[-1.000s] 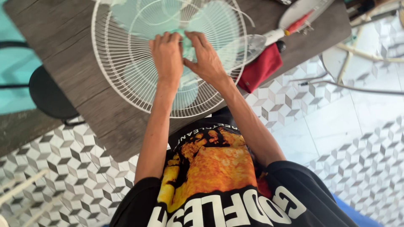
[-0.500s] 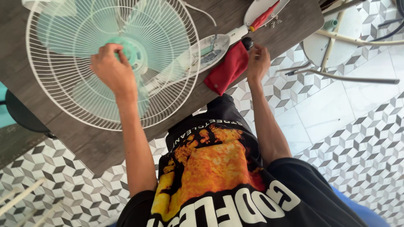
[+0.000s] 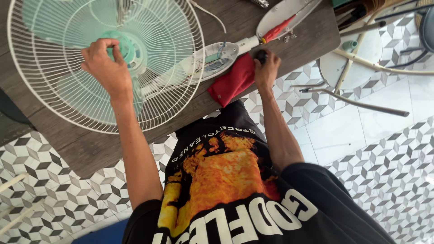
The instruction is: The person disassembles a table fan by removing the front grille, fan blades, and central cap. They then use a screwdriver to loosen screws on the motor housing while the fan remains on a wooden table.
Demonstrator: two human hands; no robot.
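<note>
One fan (image 3: 90,58) lies flat on the dark wooden table (image 3: 81,144), a round white wire cage over pale green blades with a green cap (image 3: 123,45) at the centre, its white motor housing (image 3: 212,61) opened beside it. The left hand (image 3: 106,68) rests on the cage, its fingers curled closed around the green cap. The right hand (image 3: 266,70) is at the table's near edge, touching one red cloth (image 3: 233,80), its fingers clenched on a small dark object (image 3: 260,55) that I cannot identify; one red-handled screwdriver (image 3: 279,30) lies just beyond.
</note>
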